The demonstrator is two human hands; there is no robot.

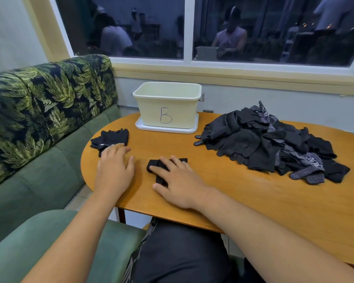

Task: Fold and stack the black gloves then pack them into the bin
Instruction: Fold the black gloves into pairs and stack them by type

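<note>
A small folded black glove (pixel 154 166) lies near the table's front edge, and my right hand (pixel 178 180) presses flat on it with straight fingers. To the left, a short stack of folded black gloves (pixel 112 137) sits near the table's rounded end; my left hand (pixel 114 166) lies flat beside it, fingertips touching its near edge. A large loose pile of black gloves (pixel 264 141), some with white dotted palms, covers the right part of the table. The cream bin (pixel 168 105) marked "B" stands at the back on its white lid, and I see nothing inside it.
The wooden table (pixel 243 201) has a rounded left end. A green sofa (pixel 39 160) with leaf-print back cushions runs along the left. A window with dark reflections spans the wall behind the bin. My lap is below the table's front edge.
</note>
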